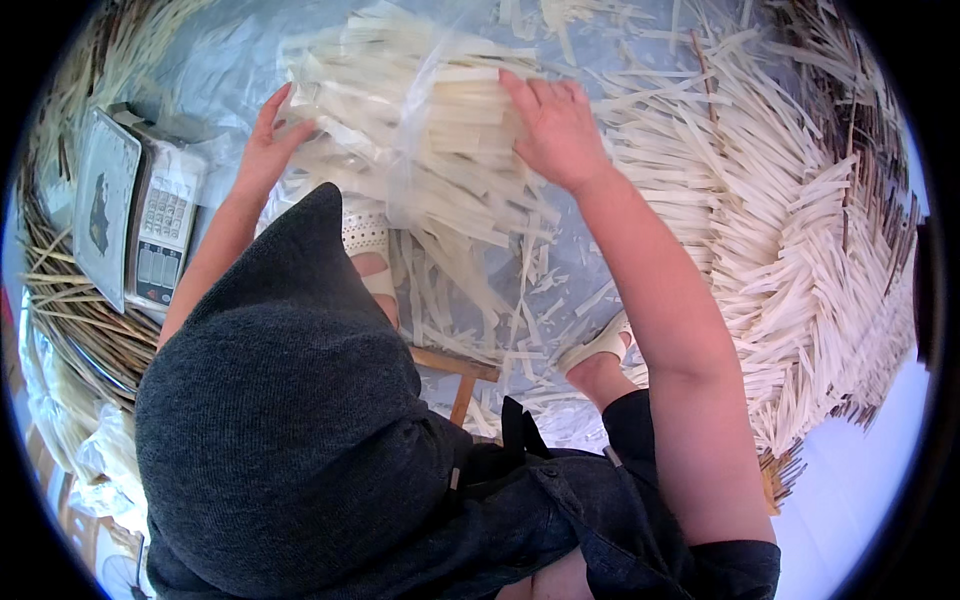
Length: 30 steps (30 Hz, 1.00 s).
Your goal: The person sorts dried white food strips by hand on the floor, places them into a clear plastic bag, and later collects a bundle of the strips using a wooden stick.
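Observation:
A bundle of pale, flat, dried-looking strips (472,131) lies crosswise before me, partly blurred. A translucent plastic band (420,112) runs across its middle. At the bundle's left end, my left hand (276,139) has thumb and fingers apart, close to loose strip ends and clear plastic. My right hand (559,127) is against the right end, palm down and fingers spread; its contact with the strips is partly hidden. More loose strips (457,277) hang or lie below the bundle, near my feet.
A digital weighing scale (161,202) with a metal pan stands at left, beside piled brown sticks (97,337). A large heap of pale strips (750,225) fills the right side, with dark thin sticks behind. Scraps litter the grey floor sheet (577,259). A wooden stool part (454,364) shows between my legs.

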Tool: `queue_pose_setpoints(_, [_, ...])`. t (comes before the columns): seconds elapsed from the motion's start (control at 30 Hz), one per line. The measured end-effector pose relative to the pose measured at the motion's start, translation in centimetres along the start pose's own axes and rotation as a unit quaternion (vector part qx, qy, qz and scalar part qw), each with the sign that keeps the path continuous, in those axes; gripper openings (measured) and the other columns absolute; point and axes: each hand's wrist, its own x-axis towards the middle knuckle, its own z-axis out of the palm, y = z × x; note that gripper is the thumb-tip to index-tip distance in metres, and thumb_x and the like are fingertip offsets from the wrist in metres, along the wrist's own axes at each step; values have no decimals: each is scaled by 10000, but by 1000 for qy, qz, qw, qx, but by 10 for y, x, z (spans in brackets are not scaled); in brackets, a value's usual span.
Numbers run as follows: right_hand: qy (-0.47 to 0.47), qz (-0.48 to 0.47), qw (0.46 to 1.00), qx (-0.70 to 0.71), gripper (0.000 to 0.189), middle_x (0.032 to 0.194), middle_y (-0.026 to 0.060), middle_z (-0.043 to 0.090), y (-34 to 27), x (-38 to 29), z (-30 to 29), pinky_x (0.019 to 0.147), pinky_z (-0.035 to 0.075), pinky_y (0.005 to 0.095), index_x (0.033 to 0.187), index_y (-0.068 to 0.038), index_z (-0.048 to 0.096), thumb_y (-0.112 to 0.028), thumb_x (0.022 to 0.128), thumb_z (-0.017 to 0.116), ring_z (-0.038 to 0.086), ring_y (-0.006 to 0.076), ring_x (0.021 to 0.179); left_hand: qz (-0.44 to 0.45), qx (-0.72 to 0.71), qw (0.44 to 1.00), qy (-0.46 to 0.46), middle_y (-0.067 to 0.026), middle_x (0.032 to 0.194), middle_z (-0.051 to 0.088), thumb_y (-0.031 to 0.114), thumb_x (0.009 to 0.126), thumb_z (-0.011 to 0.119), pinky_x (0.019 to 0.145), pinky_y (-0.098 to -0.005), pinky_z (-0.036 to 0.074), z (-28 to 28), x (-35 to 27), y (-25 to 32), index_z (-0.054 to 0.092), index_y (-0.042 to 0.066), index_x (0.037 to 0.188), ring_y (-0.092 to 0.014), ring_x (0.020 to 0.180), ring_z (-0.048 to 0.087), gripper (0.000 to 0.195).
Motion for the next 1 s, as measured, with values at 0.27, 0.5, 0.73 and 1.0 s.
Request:
queue_pose_setpoints(0.27, [-45, 92, 969, 225, 947, 1342, 204, 462, 9, 5, 31, 1102, 294, 474, 1508, -171, 123, -115, 735, 667, 459, 353, 1236, -27, -65, 996, -64, -131, 1437, 395, 192, 864, 647, 1087, -362, 301, 10, -19, 40, 272, 182, 1490, -252, 1298, 394, 730])
queue_pose_setpoints(0.5, [149, 136, 979, 37, 878, 1272, 239, 492, -25, -26, 10, 939, 454, 427, 1472, -147, 235, -86, 722, 687, 527, 366, 1134, 270, 362, 872, 191, -156, 1301, 503, 208, 882, 635, 1004, -354, 375, 10, -20, 39, 409, 142, 1402, -275, 1216, 468, 571])
queue_pose_setpoints(0.73, [-250, 276, 901, 223, 922, 1345, 204, 401, -119, -142, 50, 964, 392, 446, 1412, -4, 313, -422, 711, 743, 469, 371, 1161, 116, 357, 920, -113, -135, 716, 600, 434, 858, 633, 670, -391, 482, 71, -76, 81, 646, 48, 770, -297, 715, 613, 396])
queue_pose_setpoints(1.0, [-152, 336, 915, 166, 1014, 1347, 194, 404, -173, -103, 90, 980, 360, 445, 1382, 39, 320, -441, 632, 805, 464, 329, 1171, -65, 439, 739, -507, -178, 752, 670, 431, 848, 546, 643, -383, 522, 103, -77, 28, 680, 9, 817, -280, 643, 659, 444])
